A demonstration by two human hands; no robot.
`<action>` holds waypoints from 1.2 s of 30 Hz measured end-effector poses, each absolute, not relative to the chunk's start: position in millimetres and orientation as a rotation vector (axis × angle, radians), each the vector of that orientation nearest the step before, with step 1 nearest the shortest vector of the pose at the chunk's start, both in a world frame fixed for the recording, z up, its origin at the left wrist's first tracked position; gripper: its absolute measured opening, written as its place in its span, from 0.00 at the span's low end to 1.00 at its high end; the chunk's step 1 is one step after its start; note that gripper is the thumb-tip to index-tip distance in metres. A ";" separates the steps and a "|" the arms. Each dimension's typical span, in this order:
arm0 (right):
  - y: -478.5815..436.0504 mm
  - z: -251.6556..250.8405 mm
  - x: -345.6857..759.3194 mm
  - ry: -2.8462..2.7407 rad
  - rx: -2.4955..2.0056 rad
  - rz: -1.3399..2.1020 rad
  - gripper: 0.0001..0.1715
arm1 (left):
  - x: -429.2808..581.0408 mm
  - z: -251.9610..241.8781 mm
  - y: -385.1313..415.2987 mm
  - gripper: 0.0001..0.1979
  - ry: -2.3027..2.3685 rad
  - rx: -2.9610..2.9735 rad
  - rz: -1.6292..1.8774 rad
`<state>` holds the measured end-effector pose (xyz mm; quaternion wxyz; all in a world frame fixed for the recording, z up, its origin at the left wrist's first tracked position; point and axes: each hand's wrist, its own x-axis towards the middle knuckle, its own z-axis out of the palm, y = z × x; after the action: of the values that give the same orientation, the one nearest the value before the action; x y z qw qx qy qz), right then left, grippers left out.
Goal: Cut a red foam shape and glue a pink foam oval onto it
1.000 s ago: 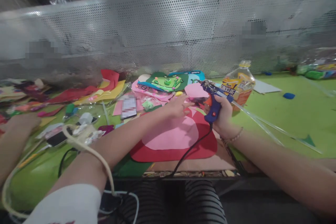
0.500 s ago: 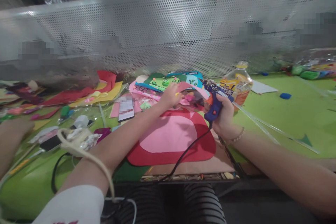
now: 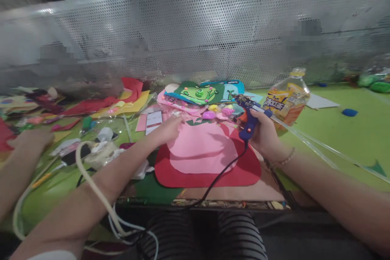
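My right hand point(image 3: 265, 133) is wrapped round the handle of a blue hot glue gun point(image 3: 250, 125), whose nozzle points away to the left. A long clear glue stick point(image 3: 292, 132) sticks out behind it, and its black cord point(image 3: 217, 176) runs across the work. With closed fingers, my left hand point(image 3: 172, 129) grips the left edge of a pink cutout point(image 3: 202, 140) that has a dark green top. That piece lies over another pink shape on a rounded red sheet point(image 3: 170, 176). Just beyond are small pink and yellow clay packets point(image 3: 213, 113).
Decorated green and blue cutouts point(image 3: 198, 93) lie at the back before a perforated metal screen point(image 3: 195, 36). A large plastic bottle point(image 3: 288, 99) stands right. Left are a phone point(image 3: 154, 122), a cream cable point(image 3: 91, 178) and another person's hand point(image 3: 33, 138).
My left hand has moved left and toward me, bringing the pink cutout down over the red sheet. The glue gun stays in my right hand. The view has shifted slightly left.
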<state>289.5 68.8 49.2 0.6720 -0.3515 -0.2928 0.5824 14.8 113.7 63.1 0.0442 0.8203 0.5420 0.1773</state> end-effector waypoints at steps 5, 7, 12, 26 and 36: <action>70.4 49.1 285.4 -0.678 -0.835 1.439 0.08 | 10.6 57.3 92.4 0.24 1.638 2.589 0.162; 70.9 49.1 284.9 -0.672 -0.832 1.454 0.07 | 13.3 60.6 86.5 0.26 1.657 2.606 0.113; 71.8 47.4 286.2 -0.744 -0.895 1.518 0.07 | 21.5 66.9 67.7 0.25 1.656 2.762 0.018; 66.6 44.1 285.9 -0.936 -0.979 1.510 0.13 | 39.8 46.6 40.9 0.35 0.992 3.048 -0.161; 62.3 48.1 286.6 -0.966 -0.975 1.530 0.13 | 47.0 35.1 36.1 0.22 0.870 3.302 -0.070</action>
<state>286.6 62.3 48.1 0.5168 -0.4061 -0.4025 0.6372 47.0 36.1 35.1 -0.1366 0.9577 0.2523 -0.0204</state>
